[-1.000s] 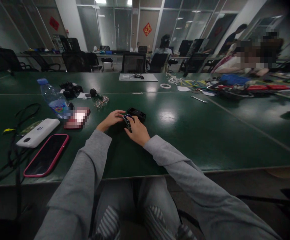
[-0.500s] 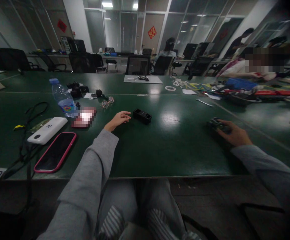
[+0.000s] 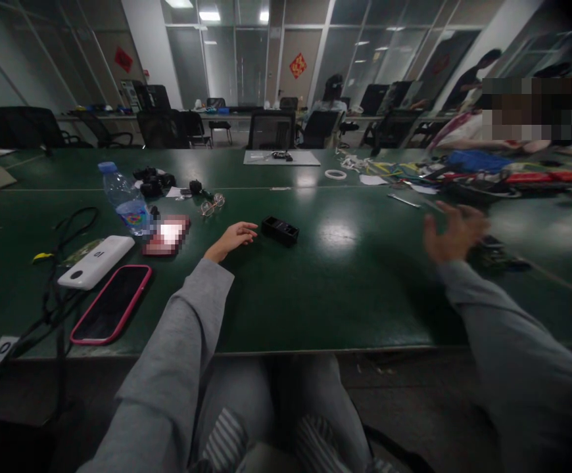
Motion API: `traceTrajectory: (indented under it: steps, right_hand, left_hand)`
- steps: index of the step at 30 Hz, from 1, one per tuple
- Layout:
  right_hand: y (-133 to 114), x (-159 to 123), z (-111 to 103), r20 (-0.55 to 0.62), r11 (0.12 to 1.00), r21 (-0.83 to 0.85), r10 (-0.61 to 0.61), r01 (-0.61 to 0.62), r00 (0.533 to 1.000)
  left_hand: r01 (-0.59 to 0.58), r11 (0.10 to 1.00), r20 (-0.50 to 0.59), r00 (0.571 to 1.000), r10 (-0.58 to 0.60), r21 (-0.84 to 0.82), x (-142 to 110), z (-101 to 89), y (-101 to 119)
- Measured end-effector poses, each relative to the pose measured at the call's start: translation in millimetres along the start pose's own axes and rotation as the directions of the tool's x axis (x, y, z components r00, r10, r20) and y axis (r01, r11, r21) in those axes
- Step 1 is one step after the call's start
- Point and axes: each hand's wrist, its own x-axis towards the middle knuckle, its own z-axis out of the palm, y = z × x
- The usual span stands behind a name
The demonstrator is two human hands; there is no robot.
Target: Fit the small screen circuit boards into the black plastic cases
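Observation:
My left hand [image 3: 233, 240] rests on the green table [image 3: 286, 302], fingers loosely stretched out and holding nothing. Just right of its fingertips sits a small black box [image 3: 280, 230] with openings in its top, apart from the hand. My right hand [image 3: 456, 231] is raised over the table's right side, fingers spread and slightly blurred, with nothing in it. Beside that hand, further right, a dark object [image 3: 505, 256] lies on the table, too blurred to name and partly hidden by the wrist.
At left are a pink-cased phone [image 3: 112, 305], a white power bank [image 3: 97, 262], a water bottle [image 3: 125, 200] and black cords. Eyeglasses [image 3: 212, 205] lie further back. A wrench [image 3: 403, 201], a white ring [image 3: 335, 175] and tangled cables lie back right, near another person.
My right hand has let go of the dark object, which now lies further right, and has lifted with its fingers spread. My left hand and the black box have stayed put.

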Motion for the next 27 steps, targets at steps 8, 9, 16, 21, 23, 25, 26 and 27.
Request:
traceTrajectory:
  steps: [8, 9, 16, 21, 23, 25, 26, 27]
  right_hand:
    - [-224, -60, 56, 0.304, 0.656, 0.722, -0.585, 0.219, 0.752]
    - [-238, -69, 59, 0.313, 0.639, 0.737, -0.611, 0.220, 0.727]
    - [-243, -93, 58, 0.338, 0.603, 0.765, -0.674, 0.226, 0.657]
    - [-144, -63, 43, 0.422, 0.651, 0.733, -0.664, 0.200, 0.617]
    - [-79, -40, 38, 0.526, 0.820, 0.542, -0.501, 0.184, 0.687]
    - [-7, -15, 31, 0.531, 0.949, 0.266, -0.291, 0.170, 0.796]
    - [29, -2, 26, 0.478, 0.977, 0.140, -0.206, 0.158, 0.854]
    - [64, 9, 21, 0.403, 0.991, 0.041, -0.135, 0.130, 0.905]
  left_hand:
    - [-0.010, 1.000, 0.038, 0.999, 0.010, 0.010, 5, -3.7, -6]
    - [-0.004, 1.000, 0.041, 0.999, 0.004, 0.011, 5, -3.5, -5]
    - [-0.013, 1.000, 0.050, 0.999, 0.013, 0.006, 3, -1.5, -2]
    - [-0.001, 0.999, 0.064, 0.998, -0.001, 0.040, 0, -1.2, 2]
    - [-0.002, 0.999, 0.063, 0.998, -0.001, 0.040, 0, -0.8, 3]
    - [-0.003, 0.999, 0.058, 0.998, 0.001, 0.036, 0, -0.3, 4]
    - [-0.001, 0.999, 0.057, 0.998, -0.001, 0.033, 0, 0.0, 4]
    - [0.002, 1.000, 0.059, 0.998, -0.004, 0.031, 0, 0.1, 4]
